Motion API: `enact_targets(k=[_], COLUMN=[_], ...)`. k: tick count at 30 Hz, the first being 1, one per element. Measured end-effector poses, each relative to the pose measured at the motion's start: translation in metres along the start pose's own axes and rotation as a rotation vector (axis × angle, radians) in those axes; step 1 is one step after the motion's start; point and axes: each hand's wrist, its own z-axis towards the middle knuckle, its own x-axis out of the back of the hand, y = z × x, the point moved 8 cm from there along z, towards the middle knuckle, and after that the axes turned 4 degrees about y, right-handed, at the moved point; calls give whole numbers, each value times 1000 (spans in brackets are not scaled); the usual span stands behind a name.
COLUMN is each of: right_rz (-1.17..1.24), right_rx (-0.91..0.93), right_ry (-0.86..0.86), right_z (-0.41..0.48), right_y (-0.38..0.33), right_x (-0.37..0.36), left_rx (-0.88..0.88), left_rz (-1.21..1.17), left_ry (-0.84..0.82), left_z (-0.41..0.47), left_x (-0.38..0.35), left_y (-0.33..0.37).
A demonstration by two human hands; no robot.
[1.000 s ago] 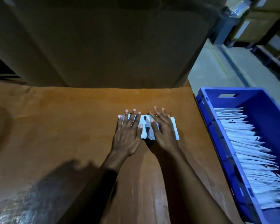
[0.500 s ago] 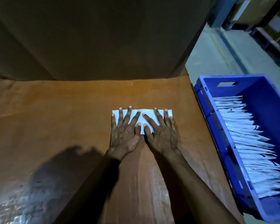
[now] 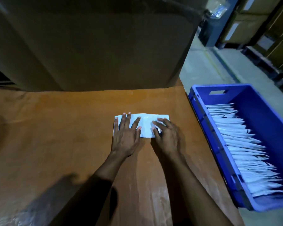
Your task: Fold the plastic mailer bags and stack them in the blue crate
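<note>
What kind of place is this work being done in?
Probably a warehouse or packing area: stacked brown cardboard boxes on racks, a bare concrete floor aisle, and a blue plastic crate filled with folded white plastic mailer bags.

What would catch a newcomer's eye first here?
A folded white mailer bag lies on the brown table, the left hand flat on one end, the right hand on the other. Right of the table, a bright blue crate holds a long row of folded bags.

Hands slid apart along mailer bag: left hand now flat on its left end, right hand on its right end, fingers bent instead of flat, grip blurred. Bag's middle now uncovered.
</note>
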Motion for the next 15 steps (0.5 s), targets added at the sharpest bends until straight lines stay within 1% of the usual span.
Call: enact_targets(k=[1, 2, 3, 4, 7, 10, 11, 15], right_rz=[-27, -44, -56, -70, -116, -109, -95, -47], right_rx=[-19, -36, -35, -27, 14, 38, 30, -29], right_ry=[114, 168, 170, 153, 160, 176, 151, -40], right_z=[-6, -13, -18, -21, -29, -32, -30, 0], right_y=[0, 0, -2, -2, 1, -1, -1, 13], right_x=[10, 15, 16, 14, 10, 10, 9, 9], left_rx=[-49, -108, -155, -191, -279, -254, -238, -217], left_rz=[3, -16, -55, -98, -118, -55, -38, -13], left_ry=[90, 179, 234, 241, 196, 94, 71, 39], left_z=[-2, -5, -6, -5, -2, 4, 4, 4], left_x=[6, 10, 12, 11, 6, -2, -5, -8], left_y=[8, 18, 28, 37, 60, 63, 61, 60])
